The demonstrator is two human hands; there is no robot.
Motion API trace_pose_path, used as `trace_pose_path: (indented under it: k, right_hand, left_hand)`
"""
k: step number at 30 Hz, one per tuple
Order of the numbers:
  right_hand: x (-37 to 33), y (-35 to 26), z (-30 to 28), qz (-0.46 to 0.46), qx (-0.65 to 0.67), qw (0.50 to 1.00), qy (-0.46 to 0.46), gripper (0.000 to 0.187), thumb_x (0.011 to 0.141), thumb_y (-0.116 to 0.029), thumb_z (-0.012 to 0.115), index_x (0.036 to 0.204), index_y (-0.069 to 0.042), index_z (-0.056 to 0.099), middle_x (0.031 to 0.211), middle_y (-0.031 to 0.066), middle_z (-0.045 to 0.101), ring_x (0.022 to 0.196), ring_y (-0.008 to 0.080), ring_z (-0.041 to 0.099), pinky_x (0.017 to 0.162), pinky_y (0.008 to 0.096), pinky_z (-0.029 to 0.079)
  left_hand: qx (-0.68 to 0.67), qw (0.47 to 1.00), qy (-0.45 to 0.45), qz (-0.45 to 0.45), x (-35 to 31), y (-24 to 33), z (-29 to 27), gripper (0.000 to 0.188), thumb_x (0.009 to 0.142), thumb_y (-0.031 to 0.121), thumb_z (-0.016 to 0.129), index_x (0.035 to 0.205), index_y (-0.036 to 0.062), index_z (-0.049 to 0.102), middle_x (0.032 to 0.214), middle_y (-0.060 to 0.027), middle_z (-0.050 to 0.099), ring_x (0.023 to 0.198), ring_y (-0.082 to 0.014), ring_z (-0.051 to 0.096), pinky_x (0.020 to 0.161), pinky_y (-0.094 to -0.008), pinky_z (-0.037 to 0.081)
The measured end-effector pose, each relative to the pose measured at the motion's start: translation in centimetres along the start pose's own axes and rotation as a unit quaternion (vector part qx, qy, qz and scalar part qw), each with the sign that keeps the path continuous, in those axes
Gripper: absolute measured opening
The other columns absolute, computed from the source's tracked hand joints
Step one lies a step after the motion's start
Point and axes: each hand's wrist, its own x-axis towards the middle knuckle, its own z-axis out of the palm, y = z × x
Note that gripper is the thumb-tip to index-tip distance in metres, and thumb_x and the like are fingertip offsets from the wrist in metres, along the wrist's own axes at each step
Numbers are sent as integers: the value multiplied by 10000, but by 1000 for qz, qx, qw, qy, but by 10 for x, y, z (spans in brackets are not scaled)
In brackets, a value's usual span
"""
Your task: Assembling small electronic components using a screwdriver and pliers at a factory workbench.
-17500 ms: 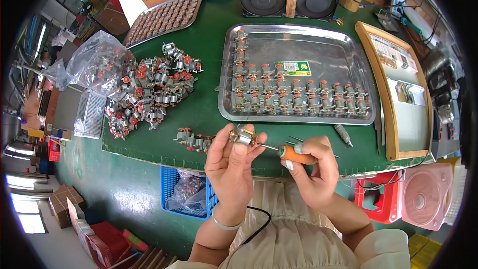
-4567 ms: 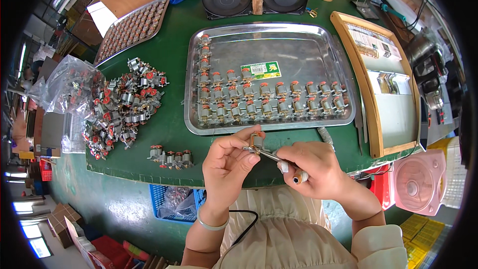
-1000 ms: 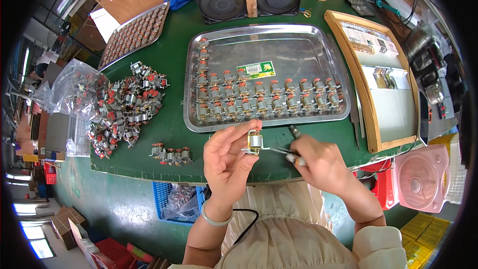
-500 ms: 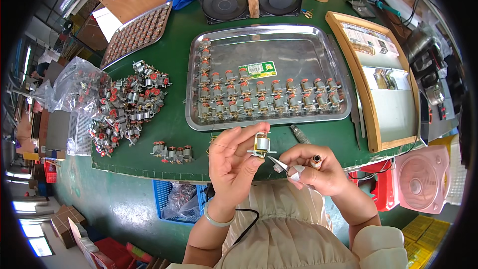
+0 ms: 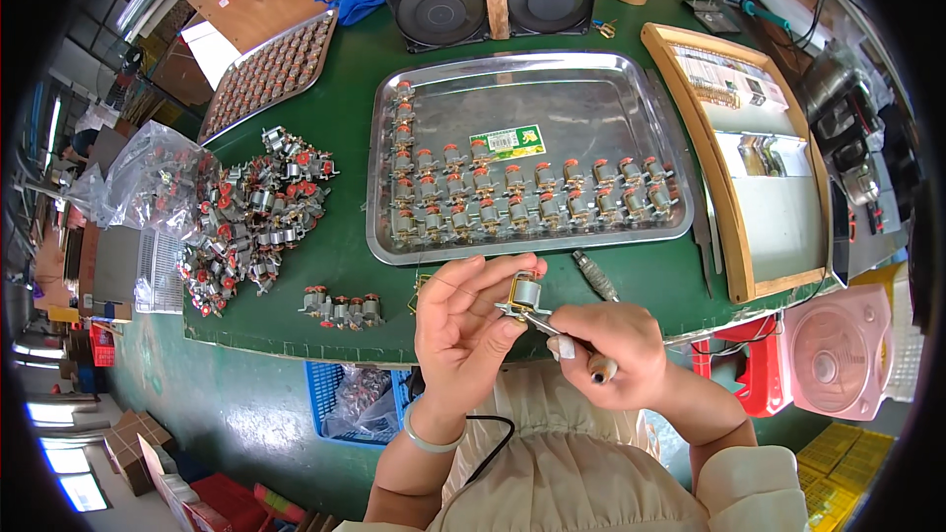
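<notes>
My left hand [image 5: 455, 335] is closed, pinching a small metal coil assembly [image 5: 526, 293] with a yellowish frame and a silver cylindrical body. From the right, my right hand [image 5: 623, 350] grips silver tweezers [image 5: 540, 321] whose tip meets the lower side of the coil assembly. A round, hollow-ended rod [image 5: 601, 368] also sticks out of that fist; what it belongs to is hidden. White tape wraps one right finger. Beyond my hands, a steel tray [image 5: 532, 254] carries rows of similar parts with red tops.
Loose coil assemblies [image 5: 258, 207] are heaped at left beside a plastic bag [image 5: 153, 177], with a short row [image 5: 341, 306] nearer me. A second filled tray [image 5: 271, 74] and twin black fans [image 5: 493, 2] stand behind. A wooden-framed case [image 5: 741, 163] and a metal connector [image 5: 595, 276] lie right.
My right hand has moved left and turned over, bringing the tweezers' tip from just beside the coil assembly onto its lower side. My left hand holds nearly still.
</notes>
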Motion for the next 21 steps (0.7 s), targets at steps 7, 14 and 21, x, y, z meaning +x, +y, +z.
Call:
trace_pose_path:
  k: [7,14,21]
  right_hand:
    - [1,-4,-14,338,432,834,-65,181,779,28,492,949,69,538,654,41,522,503,76,435,426,220,326]
    - [-2,-4,-18,399,543,735,-81,184,786,-15,509,951,54,554,637,41,515,510,60,420,425,207,292]
    - [0,10,-4,49,-226,966,-113,186,598,-38,634,766,-41,554,609,73,473,497,226,497,450,321,397]
  left_hand:
    - [42,999,-22,27,0,0,-6,509,800,-18,533,1218,46,250,1141,-260,459,1071,-348,476,888,-403,412]
    - [81,995,-18,51,1,0,-7,510,797,-17,538,1217,49,255,1123,-262,470,1057,-350,486,886,-419,413]
    - [143,985,37,85,0,-1,-13,528,778,-41,551,1214,43,266,1108,-257,481,1048,-346,494,884,-417,416]
